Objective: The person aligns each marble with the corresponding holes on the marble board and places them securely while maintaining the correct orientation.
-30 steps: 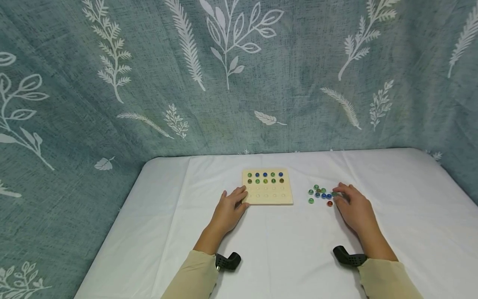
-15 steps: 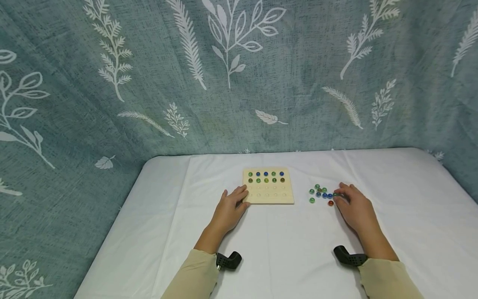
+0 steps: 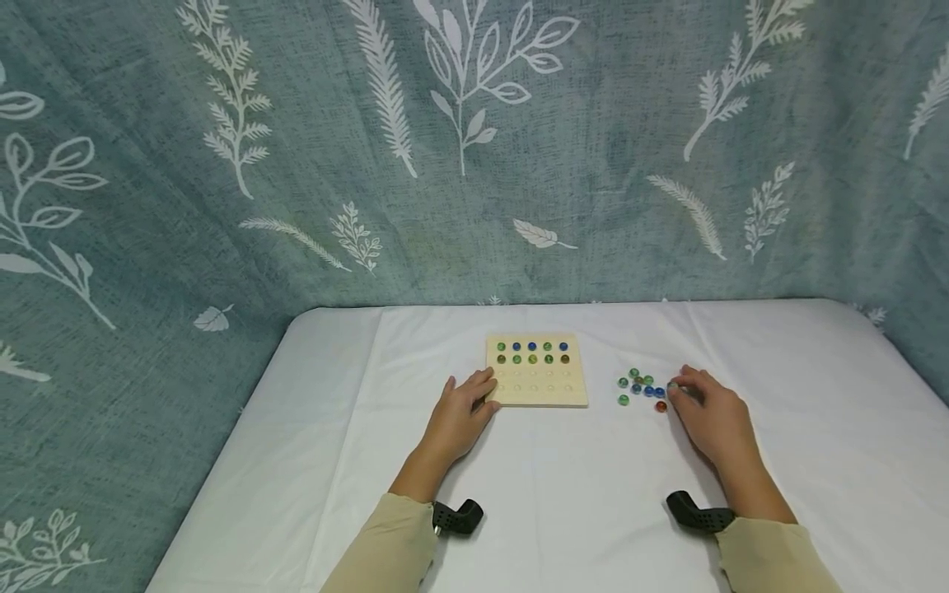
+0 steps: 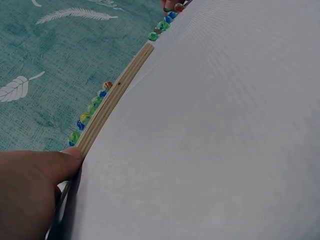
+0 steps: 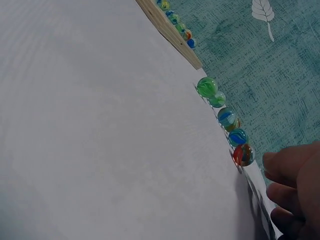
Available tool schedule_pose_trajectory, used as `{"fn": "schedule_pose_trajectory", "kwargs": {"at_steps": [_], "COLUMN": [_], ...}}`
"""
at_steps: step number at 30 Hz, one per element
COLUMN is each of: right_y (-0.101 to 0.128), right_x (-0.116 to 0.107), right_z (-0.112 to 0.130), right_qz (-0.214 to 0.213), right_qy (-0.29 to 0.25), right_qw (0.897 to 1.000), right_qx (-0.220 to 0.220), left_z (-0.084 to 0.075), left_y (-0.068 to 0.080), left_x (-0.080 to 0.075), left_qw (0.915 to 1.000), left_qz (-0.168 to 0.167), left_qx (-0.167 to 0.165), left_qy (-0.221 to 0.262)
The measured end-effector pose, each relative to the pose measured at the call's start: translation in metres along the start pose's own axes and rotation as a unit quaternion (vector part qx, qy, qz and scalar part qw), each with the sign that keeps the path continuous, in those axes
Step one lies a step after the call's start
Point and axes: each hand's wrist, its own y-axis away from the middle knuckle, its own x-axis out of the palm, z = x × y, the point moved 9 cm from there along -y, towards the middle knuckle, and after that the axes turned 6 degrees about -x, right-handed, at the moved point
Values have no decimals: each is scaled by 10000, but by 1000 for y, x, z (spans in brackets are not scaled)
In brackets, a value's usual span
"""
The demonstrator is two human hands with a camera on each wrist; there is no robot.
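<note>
A: Wooden peg board (image 3: pixel 537 371) sits mid-table on the white cloth (image 3: pixel 563 486), ten marbles (image 3: pixel 532 352) filling its two far rows, near rows bare.

B: Left hand (image 3: pixel 460 412)?

A: Resting at the board's near-left corner, fingers relaxed and straight, fingertips against the wooden edge. Left wrist view shows the thumb (image 4: pixel 65 162) touching the plywood edge. Nothing pinched.

B: Right hand (image 3: pixel 712 416)?

A: Right of the board, at the loose marble cluster (image 3: pixel 639 387). Fingers curled down on the table at the cluster's right side. A marble (image 3: pixel 672 386) sits at the fingertips, looks pinched between thumb and forefinger, but small in the head view, so not certain. Right wrist view only shows curled fingertips (image 5: pixel 290 175) just beside the red marble (image 5: pixel 243 154), no contact with that one.

B: Cluster contents?

A: Green, blue, one red marble at the near right edge. All on the cloth, well apart from the board, between board and right hand.

B: Anything else?

A: Black wrist mounts (image 3: pixel 460 517) on both forearms, beige sleeves (image 3: pixel 385 548), teal leaf-print curtain (image 3: pixel 474 148) behind the table.
</note>
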Motion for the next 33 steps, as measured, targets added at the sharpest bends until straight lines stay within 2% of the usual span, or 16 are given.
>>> {"fn": "schedule_pose_trajectory", "kwargs": {"at_steps": [5, 10, 14, 20, 26, 33], "right_y": [-2, -9, -13, -19, -23, -27], "right_x": [-3, 5, 20, 46, 67, 80], "right_z": [15, 46, 69, 96, 107, 108], "right_qz": [-147, -188, -25, 383, 617, 692], "right_qy": [-377, -522, -428, -491, -325, -80], "right_qw": [9992, 9965, 9943, 9925, 9922, 9922], "right_qx": [-65, -627, -973, -1052, -1036, -1030], "left_z": [2, 3, 3, 4, 2, 2], "left_y": [-2, -2, -2, 1, 2, 1], "left_x": [-1, -2, 0, 1, 1, 0], "left_qw": [10000, 10000, 10000, 10000, 9999, 9999], "left_qz": [-40, -54, -27, -11, -67, -82], "left_qx": [-46, -26, -21, -97, -103, -97], "left_qy": [14, -9, -58, -15, -46, -115]}}
